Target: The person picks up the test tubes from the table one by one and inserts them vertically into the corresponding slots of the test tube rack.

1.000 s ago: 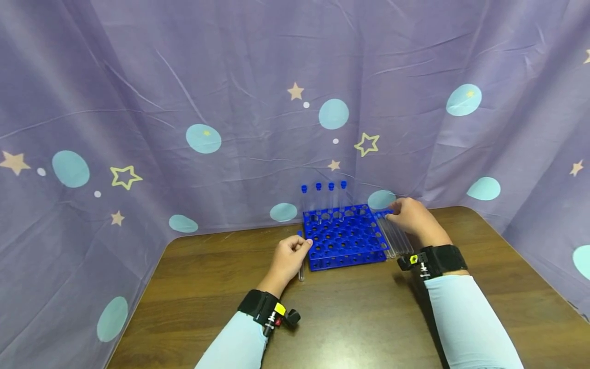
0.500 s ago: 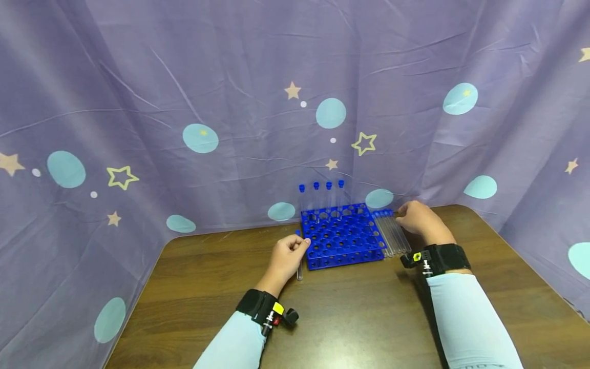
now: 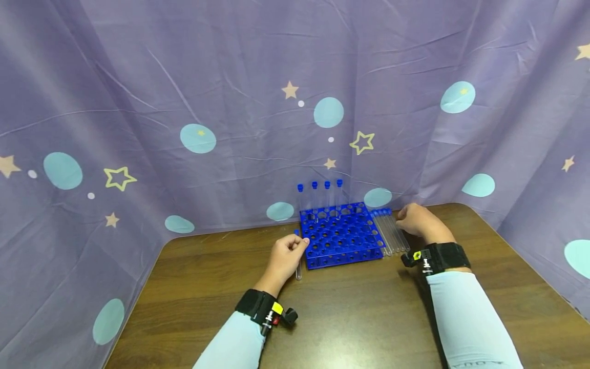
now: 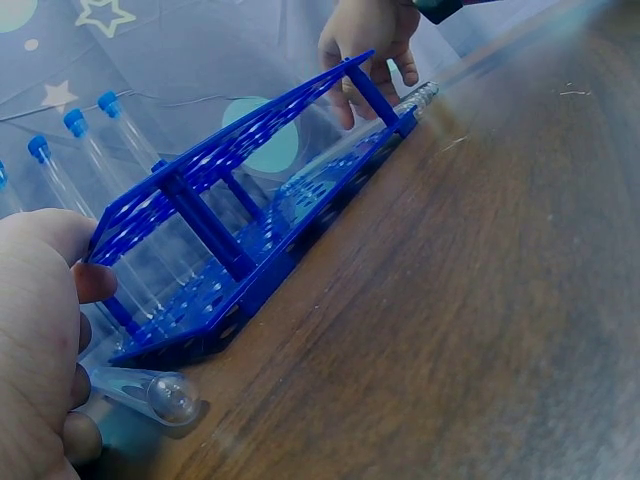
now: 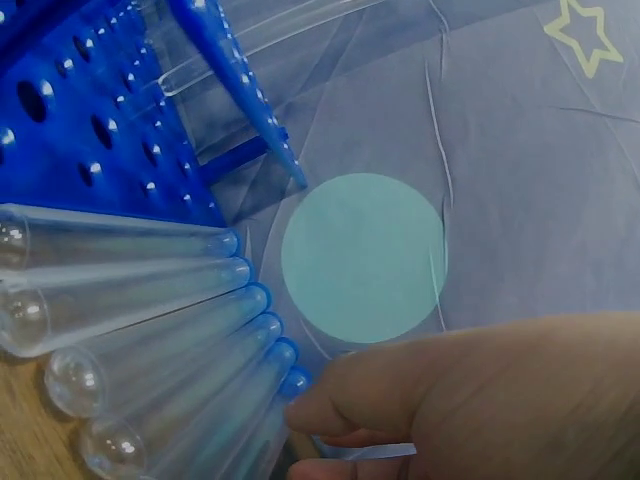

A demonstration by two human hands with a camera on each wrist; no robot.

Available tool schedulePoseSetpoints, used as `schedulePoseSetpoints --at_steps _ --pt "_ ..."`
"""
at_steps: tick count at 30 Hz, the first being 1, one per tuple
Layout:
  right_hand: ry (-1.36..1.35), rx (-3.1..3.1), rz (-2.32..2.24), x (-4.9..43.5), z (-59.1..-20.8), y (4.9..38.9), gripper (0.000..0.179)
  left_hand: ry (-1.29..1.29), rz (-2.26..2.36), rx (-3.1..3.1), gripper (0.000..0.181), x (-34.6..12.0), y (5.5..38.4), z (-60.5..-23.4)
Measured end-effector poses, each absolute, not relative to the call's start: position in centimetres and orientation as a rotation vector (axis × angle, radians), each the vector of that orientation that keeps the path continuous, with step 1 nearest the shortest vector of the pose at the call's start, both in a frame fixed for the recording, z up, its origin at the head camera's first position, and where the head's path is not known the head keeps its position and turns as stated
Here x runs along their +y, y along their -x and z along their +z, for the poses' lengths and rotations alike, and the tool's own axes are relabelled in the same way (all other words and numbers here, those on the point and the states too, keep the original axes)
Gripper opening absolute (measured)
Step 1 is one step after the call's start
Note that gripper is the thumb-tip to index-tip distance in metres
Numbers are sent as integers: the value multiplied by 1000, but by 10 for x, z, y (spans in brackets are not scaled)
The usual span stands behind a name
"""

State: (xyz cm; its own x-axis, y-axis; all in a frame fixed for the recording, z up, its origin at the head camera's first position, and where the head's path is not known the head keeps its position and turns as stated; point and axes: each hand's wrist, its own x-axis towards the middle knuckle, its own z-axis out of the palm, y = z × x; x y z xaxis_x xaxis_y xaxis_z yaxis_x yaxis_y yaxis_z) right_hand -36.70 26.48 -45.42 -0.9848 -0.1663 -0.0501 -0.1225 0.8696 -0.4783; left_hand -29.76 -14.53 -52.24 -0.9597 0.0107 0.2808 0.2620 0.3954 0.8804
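Observation:
A blue test tube rack stands on the table, with several blue-capped clear test tubes upright in its back row. My left hand pinches the rack's near-left upper corner between thumb and finger, as the left wrist view shows. One loose test tube lies on the table under that hand, its capped end largely hidden. Along the rack's right side, more capped test tubes lie side by side. My right hand is at the outer edge of this row, its thumb tip by a blue cap, fingers loosely bent downward.
The brown wooden table extends in front of the rack and to both sides. A purple curtain with stars and spots hangs right behind the table's back edge, close to the standing tubes.
My right hand has drawn back from above the lying tubes' caps to their right side, then stayed nearly still. My left hand keeps its place at the rack.

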Motion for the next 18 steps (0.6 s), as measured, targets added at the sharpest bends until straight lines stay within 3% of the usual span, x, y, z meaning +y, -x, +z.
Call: schedulePoseSetpoints --at_steps 18 --pt "151 2963 -731 262 -465 374 39 242 -1567 -2417 31 -145 298 -522"
